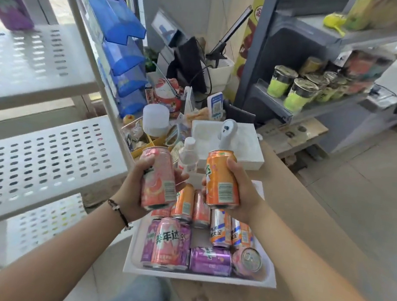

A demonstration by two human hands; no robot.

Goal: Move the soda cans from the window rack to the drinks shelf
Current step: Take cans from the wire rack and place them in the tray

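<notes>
My left hand (136, 187) has its grip wrapped round a pink aluminium soda can (158, 178), my right hand (239, 194) round an orange one (222, 180) — both just above the white plastic tray (202, 278) of lying cans on the bench (282, 234).

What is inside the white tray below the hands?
The white tray holds soda cans lying on their sides: pink, purple and orange. The held pink can and orange can cover its far end.
</notes>
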